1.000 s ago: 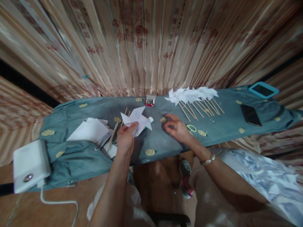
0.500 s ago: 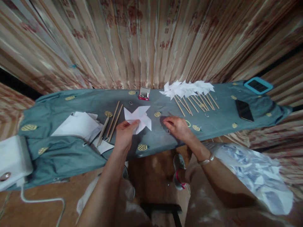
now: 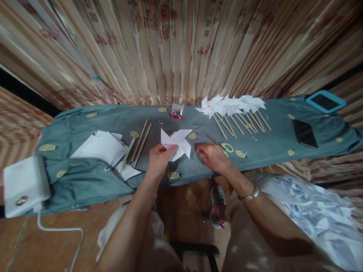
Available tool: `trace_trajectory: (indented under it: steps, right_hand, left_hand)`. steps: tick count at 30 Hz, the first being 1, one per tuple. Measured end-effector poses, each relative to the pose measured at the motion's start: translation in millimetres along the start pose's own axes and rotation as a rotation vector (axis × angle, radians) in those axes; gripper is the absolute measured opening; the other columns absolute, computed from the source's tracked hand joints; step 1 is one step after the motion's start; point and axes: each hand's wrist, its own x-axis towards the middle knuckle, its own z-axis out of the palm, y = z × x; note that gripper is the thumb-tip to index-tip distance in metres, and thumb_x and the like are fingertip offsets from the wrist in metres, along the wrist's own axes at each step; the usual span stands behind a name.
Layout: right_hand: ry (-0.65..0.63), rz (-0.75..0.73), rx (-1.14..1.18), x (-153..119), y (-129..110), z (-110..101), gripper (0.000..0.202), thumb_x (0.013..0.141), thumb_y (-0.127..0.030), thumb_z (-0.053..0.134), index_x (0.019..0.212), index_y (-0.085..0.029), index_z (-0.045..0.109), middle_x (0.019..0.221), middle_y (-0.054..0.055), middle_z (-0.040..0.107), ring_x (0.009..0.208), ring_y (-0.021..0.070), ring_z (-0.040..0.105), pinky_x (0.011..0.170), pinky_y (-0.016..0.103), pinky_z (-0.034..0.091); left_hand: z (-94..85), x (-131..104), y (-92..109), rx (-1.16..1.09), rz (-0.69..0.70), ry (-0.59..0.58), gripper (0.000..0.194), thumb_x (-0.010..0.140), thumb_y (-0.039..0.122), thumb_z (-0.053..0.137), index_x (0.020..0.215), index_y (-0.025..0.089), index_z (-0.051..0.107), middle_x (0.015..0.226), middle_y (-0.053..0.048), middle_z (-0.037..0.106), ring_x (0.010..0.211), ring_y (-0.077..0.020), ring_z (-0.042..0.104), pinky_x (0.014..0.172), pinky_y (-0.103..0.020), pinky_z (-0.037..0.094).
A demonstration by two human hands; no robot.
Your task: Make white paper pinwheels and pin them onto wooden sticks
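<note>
A white paper pinwheel (image 3: 183, 143) is pinched in my left hand (image 3: 159, 158), thumb on top of the paper. It is held just over the cloth, and no stick shows on it. To its right, my right hand (image 3: 212, 155) is closed with its fingertips pressed together. Whatever they hold, if anything, is too small or hidden. Partly behind that hand lie scissors with light green handles (image 3: 227, 148). Two wooden sticks (image 3: 141, 145) and a thicker pale rod (image 3: 128, 154) lie left of the pinwheel. Beyond it stands a small open red box (image 3: 176, 112) of shiny metal pieces.
Several finished pinwheels on sticks (image 3: 241, 105) overlap in a row at the back right. White paper sheets (image 3: 98, 149) are piled left. A phone (image 3: 304, 134), a blue-framed tablet (image 3: 326, 101), a white corded device (image 3: 27, 185) and a bag of folded paper (image 3: 317, 215) surround the workspace.
My left hand has brought the pinwheel rightward, closer to my right hand. My right hand has shifted left against the table, uncovering more of the scissors. The view has turned slightly left.
</note>
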Motion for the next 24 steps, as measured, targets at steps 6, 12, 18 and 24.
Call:
trace_trajectory:
  steps: [6,12,18,24]
  right_hand:
    - [0.142,0.003,0.280,-4,11,0,0.017,0.084,-0.018,0.054,0.083,-0.019,0.070,0.079,0.006,0.072,0.077,0.0204,0.065,0.073,0.031,0.046]
    - [0.368,-0.024,1.072,-25,14,-22,0.013,0.073,-0.034,0.071,0.075,-0.021,0.070,0.071,0.000,0.070,0.064,0.0141,0.060,0.062,0.028,0.048]
    - [0.412,-0.093,1.086,-45,2,-37,0.003,0.075,-0.026,0.071,0.077,-0.023,0.071,0.075,0.000,0.072,0.069,0.0143,0.063,0.067,0.029,0.050]
    - [0.432,-0.132,0.866,-54,4,-38,0.006,0.084,-0.025,0.064,0.083,-0.023,0.069,0.081,0.001,0.071,0.080,0.0164,0.064,0.078,0.032,0.050]
  left_hand:
    - [7.5,-3,-1,0.006,0.018,-0.019,0.026,0.041,0.027,0.087,0.059,0.015,0.073,0.060,-0.002,0.071,0.053,-0.0116,0.058,0.058,-0.025,0.047]
    - [22.0,-8,-4,0.054,0.066,-0.021,0.021,0.045,0.026,0.083,0.060,0.016,0.074,0.061,-0.001,0.071,0.054,-0.0126,0.058,0.057,-0.025,0.047]
    - [36.9,-15,-8,0.074,0.061,-0.009,0.018,0.046,0.025,0.081,0.060,0.016,0.075,0.061,-0.001,0.072,0.053,-0.0122,0.057,0.054,-0.024,0.045]
    - [49.5,-22,-16,0.073,0.069,-0.039,0.018,0.048,0.024,0.082,0.061,0.015,0.075,0.058,0.000,0.070,0.050,-0.0109,0.055,0.054,-0.024,0.045]
